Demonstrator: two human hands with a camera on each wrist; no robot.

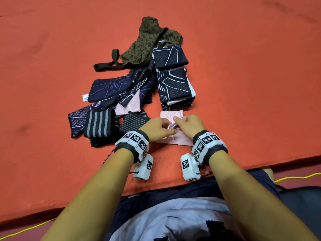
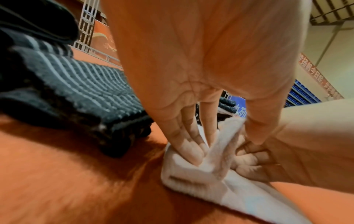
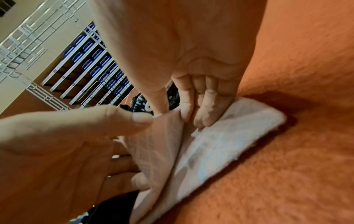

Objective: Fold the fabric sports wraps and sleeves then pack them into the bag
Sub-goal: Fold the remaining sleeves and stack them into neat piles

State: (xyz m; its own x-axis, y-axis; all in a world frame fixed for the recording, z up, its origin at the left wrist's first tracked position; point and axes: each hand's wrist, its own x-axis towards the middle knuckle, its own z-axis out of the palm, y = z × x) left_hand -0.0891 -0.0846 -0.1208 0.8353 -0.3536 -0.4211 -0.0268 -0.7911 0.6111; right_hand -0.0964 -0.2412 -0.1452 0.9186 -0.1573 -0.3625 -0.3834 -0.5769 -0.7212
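Both hands (left [image 1: 157, 126], right [image 1: 188, 125]) pinch the pink sleeve [image 1: 171, 115] lying between them.

Bare orange mat [image 1: 52, 75] lies open across the left, top and right of the frame, room enough for a hand to pass. The centre is crowded: a loose heap of dark wraps [image 1: 119, 94] at centre left, a folded stack [image 1: 175, 84] beside it, and the olive bag [image 1: 149, 40] with its strap above them.
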